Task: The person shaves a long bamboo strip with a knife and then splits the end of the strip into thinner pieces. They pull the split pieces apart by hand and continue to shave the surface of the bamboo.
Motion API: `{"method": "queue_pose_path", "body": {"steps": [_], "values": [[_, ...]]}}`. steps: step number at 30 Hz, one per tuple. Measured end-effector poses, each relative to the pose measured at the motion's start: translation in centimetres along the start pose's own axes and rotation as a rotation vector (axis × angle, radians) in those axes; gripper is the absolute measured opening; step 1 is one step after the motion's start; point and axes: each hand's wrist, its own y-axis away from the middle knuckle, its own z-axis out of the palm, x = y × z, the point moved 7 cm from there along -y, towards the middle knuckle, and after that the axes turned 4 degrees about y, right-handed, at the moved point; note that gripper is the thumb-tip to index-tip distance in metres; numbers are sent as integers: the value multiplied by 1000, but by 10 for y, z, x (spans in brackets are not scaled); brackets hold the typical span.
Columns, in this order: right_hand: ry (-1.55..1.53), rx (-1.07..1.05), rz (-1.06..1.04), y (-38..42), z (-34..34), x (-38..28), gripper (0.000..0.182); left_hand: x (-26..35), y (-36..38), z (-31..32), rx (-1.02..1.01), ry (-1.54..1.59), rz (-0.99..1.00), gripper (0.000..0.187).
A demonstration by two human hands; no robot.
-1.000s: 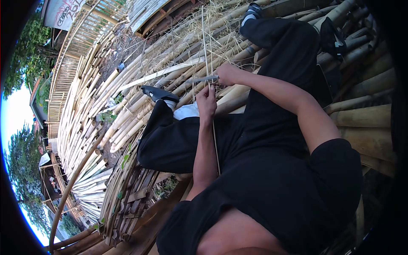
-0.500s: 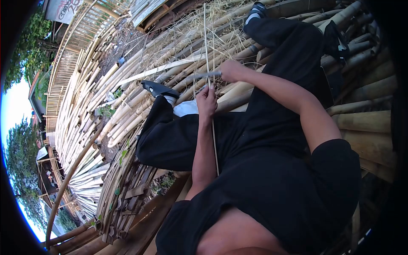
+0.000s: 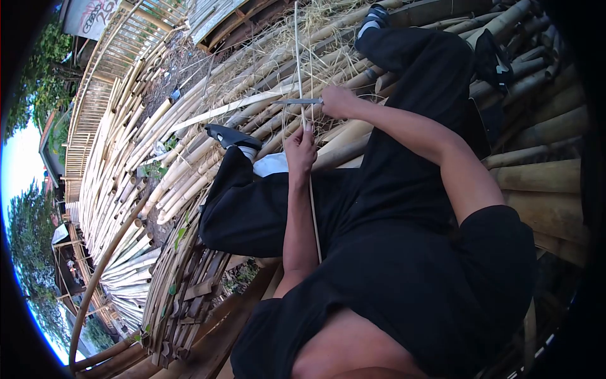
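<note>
My left hand [image 3: 301, 149] is closed on a long, thin bamboo strip [image 3: 298, 54], which runs up past the knife and down along my forearm to my shirt. In my right hand [image 3: 338, 102] is the handle of a knife [image 3: 298, 101]; its flat metal blade points left and lies across the strip, just above my left fingers. A second thin strip or sliver rises beside the first one. Pale shavings [image 3: 328, 63] lie tangled on the bamboo poles beyond my hands.
Bamboo poles [image 3: 120, 189] lie heaped on the left and under my legs. A white cloth or bag [image 3: 271, 164] is beside my shoe [image 3: 232, 137]. Split bamboo pieces [image 3: 183, 290] are stacked at the lower left. A bamboo fence [image 3: 95, 101] stands behind.
My left hand has shifted slightly left and down. The knife has moved a little left and up along the strip, and the gap between the two thin strips looks wider.
</note>
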Motion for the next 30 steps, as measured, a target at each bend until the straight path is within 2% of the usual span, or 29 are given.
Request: {"method": "queue_pose_path", "body": {"steps": [1,3,4,6,8,10,11,13,14,16,17,20,21,22,24,25,26,28,29,30], "values": [[1,2,1,1,11,1,22,5,2,0,-3,41,-19,20],[43,-4,-300,2,37,-17,22,-4,2,-7,-2,31,-15,19],[43,-8,-303,4,22,-21,22,-5,4,-9,-2,19,-14,19],[105,-136,-24,-1,-6,1,28,-7,5,-3,0,41,-45,19],[193,-120,-31,-7,-1,5,27,-3,5,3,-6,62,-69,19],[31,-11,9,2,-2,0,25,6,1,4,-8,100,-63,18],[36,-13,6,6,2,-2,25,4,1,2,-13,84,-54,18],[43,-33,-247,13,11,-23,21,-3,9,-3,6,60,-58,19],[41,-33,-248,6,6,-20,21,-4,11,-3,13,27,-63,22],[208,-92,-69,-11,-5,9,20,-9,10,1,4,51,-102,21],[213,-49,-81,-11,-5,10,21,-10,8,3,-3,79,-129,20],[48,-76,-31,2,7,-5,23,5,7,4,-36,159,-96,20],[122,-115,-219,12,12,-22,24,3,7,1,-29,132,-94,21],[123,-117,-225,8,10,-20,24,0,9,-2,-23,134,-91,21],[16,-141,7,-12,4,14,24,-2,20,1,-8,79,-107,20],[204,-113,-50,-19,-5,18,24,-4,19,4,-1,74,-122,20],[202,-110,-42,-16,-1,20,24,-4,18,5,-8,71,-124,20],[-24,-8,36,-6,-1,17,24,1,14,6,-16,105,-126,22],[53,-43,-97,9,-9,-7,25,4,13,6,-15,110,-121,22],[57,-50,-105,8,-7,-8,25,5,16,4,-20,100,-107,21]]}}
